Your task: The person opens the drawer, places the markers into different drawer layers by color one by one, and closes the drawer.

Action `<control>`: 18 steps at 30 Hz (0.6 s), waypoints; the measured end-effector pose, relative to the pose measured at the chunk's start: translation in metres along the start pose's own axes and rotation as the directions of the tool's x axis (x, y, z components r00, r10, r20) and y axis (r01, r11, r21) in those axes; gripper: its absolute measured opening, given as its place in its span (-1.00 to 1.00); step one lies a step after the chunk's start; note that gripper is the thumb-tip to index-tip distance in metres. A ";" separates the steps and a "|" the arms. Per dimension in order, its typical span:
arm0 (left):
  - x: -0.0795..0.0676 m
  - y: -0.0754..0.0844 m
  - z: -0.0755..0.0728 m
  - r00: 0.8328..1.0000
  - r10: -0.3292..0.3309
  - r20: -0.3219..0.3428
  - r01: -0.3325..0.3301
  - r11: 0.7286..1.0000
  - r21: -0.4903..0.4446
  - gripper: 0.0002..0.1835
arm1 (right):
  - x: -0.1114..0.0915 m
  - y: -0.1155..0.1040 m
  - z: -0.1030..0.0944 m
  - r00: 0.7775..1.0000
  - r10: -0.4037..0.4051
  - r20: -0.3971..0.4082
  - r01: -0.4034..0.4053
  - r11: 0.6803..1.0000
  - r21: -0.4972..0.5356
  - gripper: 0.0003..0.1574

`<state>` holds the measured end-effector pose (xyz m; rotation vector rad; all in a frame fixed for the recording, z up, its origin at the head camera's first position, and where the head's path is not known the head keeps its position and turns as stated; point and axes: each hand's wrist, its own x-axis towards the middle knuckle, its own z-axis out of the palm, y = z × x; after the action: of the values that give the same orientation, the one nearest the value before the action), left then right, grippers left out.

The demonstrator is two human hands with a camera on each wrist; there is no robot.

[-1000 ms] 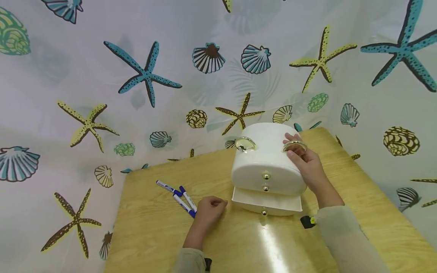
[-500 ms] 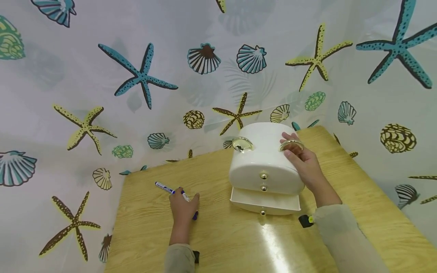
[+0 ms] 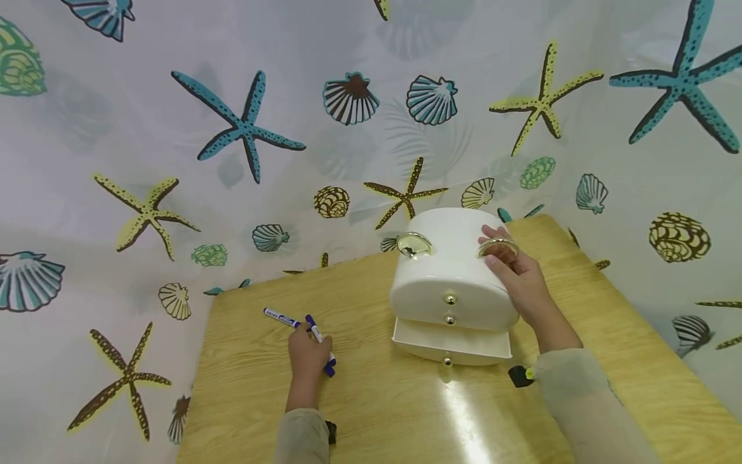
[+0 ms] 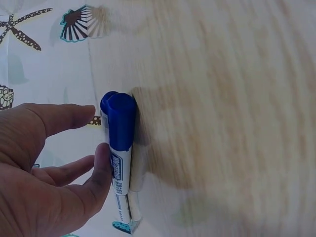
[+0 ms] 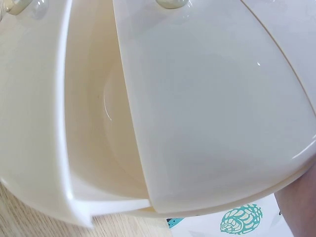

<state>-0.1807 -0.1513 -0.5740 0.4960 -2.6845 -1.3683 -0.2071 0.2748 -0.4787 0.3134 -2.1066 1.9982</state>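
Note:
On the left of the table, my left hand (image 3: 308,354) reaches over several blue-capped markers. One marker (image 3: 279,317) points out beyond the fingers, and another marker (image 3: 315,330) lies beside the hand, which partly covers the rest. In the left wrist view, the fingertips (image 4: 102,153) come right up to a capped marker (image 4: 121,128), spread apart rather than closed round it. My right hand (image 3: 518,274) grips the gold handle (image 3: 500,243) on the right of a white drawer box (image 3: 452,258). Its lower drawer (image 3: 452,348) is pulled out and shows a bare inside.
A second gold handle (image 3: 414,245) stands on the left of the box. The wooden table (image 3: 371,406) ends at a shell-and-starfish patterned curtain (image 3: 348,154). A gold knob (image 3: 447,361) sticks out from the drawer front.
My left hand has moved left from beside the drawer onto the markers, then shifted only slightly. My right hand keeps its grip on the handle.

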 end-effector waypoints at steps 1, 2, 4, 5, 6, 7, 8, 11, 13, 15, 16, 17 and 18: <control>0.000 0.001 0.000 1.000 0.003 0.011 -0.003 1.000 -0.006 -0.33 | 0.000 0.000 0.000 1.000 0.001 -0.002 -0.001 1.000 0.000 -0.73; 0.000 0.001 0.001 1.000 0.000 0.019 0.000 1.000 0.001 -0.34 | 0.000 -0.001 -0.001 1.000 0.004 -0.002 -0.004 1.000 -0.004 -0.72; 0.000 0.001 0.002 1.000 -0.001 0.029 0.001 1.000 0.017 -0.35 | -0.001 -0.002 0.000 1.000 0.008 0.000 -0.008 1.000 -0.007 -0.70; 0.000 0.000 0.002 0.999 -0.006 0.033 0.005 1.000 0.026 -0.35 | -0.001 -0.002 0.000 1.000 0.012 0.002 -0.012 1.000 -0.013 -0.69; 0.000 -0.001 0.003 0.999 -0.008 0.036 0.007 0.999 0.035 -0.35 | -0.001 -0.002 0.001 1.000 0.013 0.003 -0.013 1.000 -0.017 -0.68; 0.000 -0.001 0.004 0.999 -0.011 0.038 0.009 0.999 0.044 -0.35 | -0.001 -0.002 0.001 1.000 0.011 0.003 -0.011 1.000 -0.021 -0.67; 0.000 -0.002 0.005 0.999 -0.012 0.039 0.010 0.999 0.046 -0.35 | -0.001 -0.002 0.001 1.000 0.009 0.002 -0.009 1.000 -0.027 -0.66; 0.001 -0.002 0.008 1.000 -0.006 0.029 0.005 0.999 0.033 -0.34 | 0.000 -0.003 0.001 1.000 -0.003 -0.001 0.003 0.999 -0.035 -0.65; 0.001 -0.002 0.010 1.000 0.003 0.022 -0.003 1.000 0.030 -0.34 | 0.000 -0.003 0.001 1.000 -0.007 -0.004 0.007 1.000 -0.031 -0.66; 0.001 -0.002 0.011 1.000 0.011 0.018 -0.012 0.999 0.034 -0.34 | 0.000 -0.003 0.001 1.000 -0.004 -0.004 0.004 1.000 -0.030 -0.67; 0.001 -0.003 0.012 1.000 0.016 0.017 -0.016 0.999 0.036 -0.34 | -0.001 -0.003 0.000 1.000 -0.001 -0.005 0.001 1.000 -0.030 -0.66; 0.001 -0.003 0.012 1.000 0.018 0.017 -0.019 0.999 0.041 -0.34 | -0.001 -0.003 0.000 1.000 0.002 -0.005 -0.002 1.000 -0.028 -0.66; 0.000 -0.004 0.013 1.000 0.019 0.018 -0.019 0.999 0.044 -0.34 | -0.001 -0.003 0.000 1.000 0.003 -0.005 -0.003 1.000 -0.027 -0.65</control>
<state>-0.1830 -0.1436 -0.5847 0.4630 -2.7315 -1.3182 -0.2050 0.2745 -0.4762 0.3010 -2.1308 1.9680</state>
